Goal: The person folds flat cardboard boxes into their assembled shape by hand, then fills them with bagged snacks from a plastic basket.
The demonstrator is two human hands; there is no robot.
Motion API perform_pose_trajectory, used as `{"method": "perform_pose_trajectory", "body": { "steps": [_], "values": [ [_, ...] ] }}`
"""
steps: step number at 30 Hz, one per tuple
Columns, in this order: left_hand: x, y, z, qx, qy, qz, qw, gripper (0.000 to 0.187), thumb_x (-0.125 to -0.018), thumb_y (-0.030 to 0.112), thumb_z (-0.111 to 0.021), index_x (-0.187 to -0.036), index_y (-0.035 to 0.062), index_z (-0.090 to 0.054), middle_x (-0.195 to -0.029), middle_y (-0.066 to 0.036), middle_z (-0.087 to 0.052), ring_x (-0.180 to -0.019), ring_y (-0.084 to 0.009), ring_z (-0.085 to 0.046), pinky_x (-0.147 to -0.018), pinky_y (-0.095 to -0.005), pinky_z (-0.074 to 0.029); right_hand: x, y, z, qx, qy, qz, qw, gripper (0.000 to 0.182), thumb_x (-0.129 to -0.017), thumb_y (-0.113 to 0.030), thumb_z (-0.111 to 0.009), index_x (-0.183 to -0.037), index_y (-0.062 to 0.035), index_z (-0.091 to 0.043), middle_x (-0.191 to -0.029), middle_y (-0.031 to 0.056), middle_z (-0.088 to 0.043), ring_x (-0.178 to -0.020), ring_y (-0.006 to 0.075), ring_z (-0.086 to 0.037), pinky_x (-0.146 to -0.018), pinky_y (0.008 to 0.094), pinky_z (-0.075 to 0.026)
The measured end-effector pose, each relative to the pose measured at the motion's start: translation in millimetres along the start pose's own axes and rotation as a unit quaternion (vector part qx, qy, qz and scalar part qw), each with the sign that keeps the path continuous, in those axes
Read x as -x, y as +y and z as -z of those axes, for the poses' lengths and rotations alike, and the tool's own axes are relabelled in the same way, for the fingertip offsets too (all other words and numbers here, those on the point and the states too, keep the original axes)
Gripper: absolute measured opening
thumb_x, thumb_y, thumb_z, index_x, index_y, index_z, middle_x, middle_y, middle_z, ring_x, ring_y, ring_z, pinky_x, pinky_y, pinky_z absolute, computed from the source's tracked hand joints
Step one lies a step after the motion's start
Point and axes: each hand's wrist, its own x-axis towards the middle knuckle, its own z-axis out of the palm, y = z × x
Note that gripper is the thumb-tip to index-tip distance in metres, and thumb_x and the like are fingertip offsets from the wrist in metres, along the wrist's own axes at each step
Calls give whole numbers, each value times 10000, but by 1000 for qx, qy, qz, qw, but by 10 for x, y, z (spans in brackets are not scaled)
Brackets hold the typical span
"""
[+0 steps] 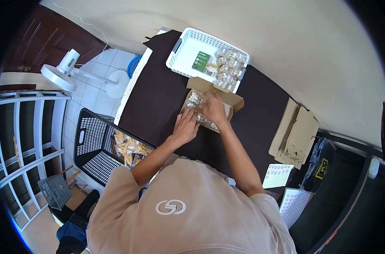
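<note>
An open brown cardboard box (232,100) stands on the dark table with its flaps raised. Several clear packets of pale, nut-like pieces (195,98) lie inside it. My left hand (185,127) rests at the box's near left side, its fingers stretched out over the edge and the packets. Over the middle of the box, my right hand (213,108) reaches in with bent fingers. Its fingertips are blurred and partly hidden among the packets, so whether they grip one cannot be made out.
Behind the box, a white basket (188,64) holds similar packets and a green-and-white card (201,62). Flattened cardboard (300,133) and label sheets (277,175) lie right. A black crate (87,139) with packets of yellowish sticks stands left, near a white fan (62,75).
</note>
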Motion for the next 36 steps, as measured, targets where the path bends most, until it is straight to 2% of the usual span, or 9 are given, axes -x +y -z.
{"method": "perform_pose_trajectory", "body": {
  "steps": [2,4,9,14,22,29,30,32,36],
  "values": [
    [24,3,8,-8,-16,-6,1000,466,-848,142,-662,-1258,-55,-557,-1378,-219,-485,-1349,-363,-389,-1073,-463,-324,-93,-83,344,-87,19,74,993,228,-805,-116,-696,-1029,-82,-715,-833,152,-692,-793,280,-692,-726,378,-533],
    [24,-21,-9,-5,-20,-6,1000,463,-853,151,-661,-1254,-57,-558,-1376,-218,-487,-1353,-366,-384,-1074,-464,-325,-208,-254,763,-67,80,16,994,167,-815,-150,-717,-955,-60,-721,-754,142,-701,-705,249,-697,-687,349,-532],
    [14,-19,5,2,-15,-14,1000,422,-859,168,-663,-1215,-47,-590,-1370,-216,-492,-1358,-380,-377,-1072,-479,-331,-811,312,1097,-26,228,-83,970,272,-760,-272,-770,-847,-25,-699,-773,152,-702,-742,310,-696,-708,390,-540],
    [-11,116,97,42,0,-1,999,325,-862,169,-666,-1143,7,-647,-1353,-207,-502,-1363,-392,-369,-1071,-511,-331,-1137,862,909,25,159,-119,980,253,-779,-249,-757,-863,-17,-699,-794,126,-708,-724,221,-682,-730,347,-533],
    [-192,390,587,224,84,-23,971,212,-854,62,-668,-1063,25,-665,-1162,-152,-608,-1099,-301,-584,-932,-396,-463,-610,264,1316,-243,151,-105,953,68,-804,-51,-659,-820,14,-652,-751,36,-671,-695,88,-618,-650,266,-519],
    [-546,1018,1088,354,228,-49,906,200,-859,64,-703,-1047,5,-666,-983,-87,-672,-889,-181,-644,-772,-309,-507,365,-319,1562,-287,-33,19,957,69,-832,31,-656,-897,19,-676,-790,10,-655,-744,64,-600,-681,229,-487],
    [-557,993,1066,354,226,-50,906,200,-859,64,-703,-1047,5,-666,-983,-87,-672,-889,-181,-644,-772,-309,-507,455,-333,1553,-322,-56,36,944,79,-829,26,-671,-906,21,-687,-782,4,-662,-743,59,-602,-671,221,-477],
    [-573,906,925,490,-11,21,872,145,-875,81,-705,-974,-15,-660,-864,-47,-669,-790,-88,-612,-695,-256,-494,577,-285,1503,-352,-59,19,934,98,-819,43,-683,-915,27,-691,-803,10,-668,-745,69,-607,-682,227,-486],
    [-437,886,651,482,-5,35,875,183,-856,125,-726,-831,-47,-668,-738,-89,-693,-675,-98,-639,-604,-283,-516,818,-69,1304,-448,-79,-55,889,122,-841,10,-692,-959,19,-661,-839,35,-665,-791,98,-625,-695,248,-515]
  ]
}}
